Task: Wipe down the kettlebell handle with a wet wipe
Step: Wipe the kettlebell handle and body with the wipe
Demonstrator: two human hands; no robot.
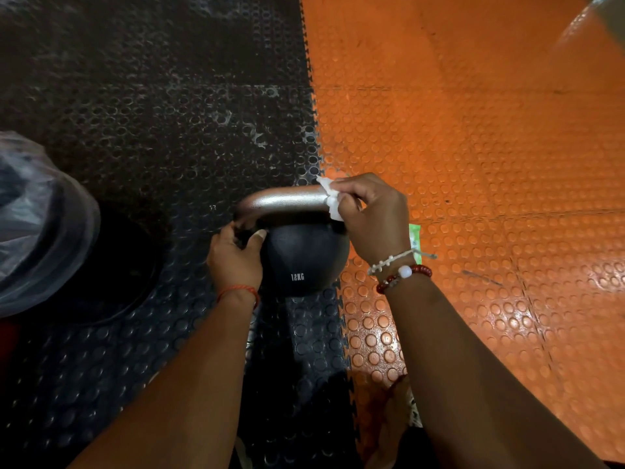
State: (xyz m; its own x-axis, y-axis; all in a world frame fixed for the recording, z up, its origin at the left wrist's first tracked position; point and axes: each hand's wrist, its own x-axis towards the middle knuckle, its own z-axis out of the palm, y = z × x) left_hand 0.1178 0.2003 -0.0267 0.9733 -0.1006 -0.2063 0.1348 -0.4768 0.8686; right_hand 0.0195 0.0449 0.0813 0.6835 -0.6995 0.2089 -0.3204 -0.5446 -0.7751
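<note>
1. A round black kettlebell [304, 262] marked "12KG" in white stands upright on the floor, right at the toothed seam where the black studded rubber mat [152, 113] meets the orange studded rubber mat [473, 147].
2. Its curved silver-grey metal handle [284, 201] arches over the top of the ball, running left to right in the view.
3. The right hand [372, 218] is closed around the right end of the handle, pressing a crumpled white wet wipe [331, 199] against the metal; the wipe pokes out on the left side of the fingers.
4. The left hand [235, 255] is clamped on the left foot of the handle where it joins the ball, thumb lying across the ball's upper left shoulder.
5. A thin orange thread [238, 291] circles the left wrist; a white cord bracelet and a red bead bracelet [404, 272] sit on the right wrist.
6. A small green and white packet [415, 238] lies on the orange mat just beside the right wrist, partly hidden by it.
7. A clear plastic bag [37, 225] bulges at the left edge, resting over a flat black round plate [115, 272] on the black mat.
</note>
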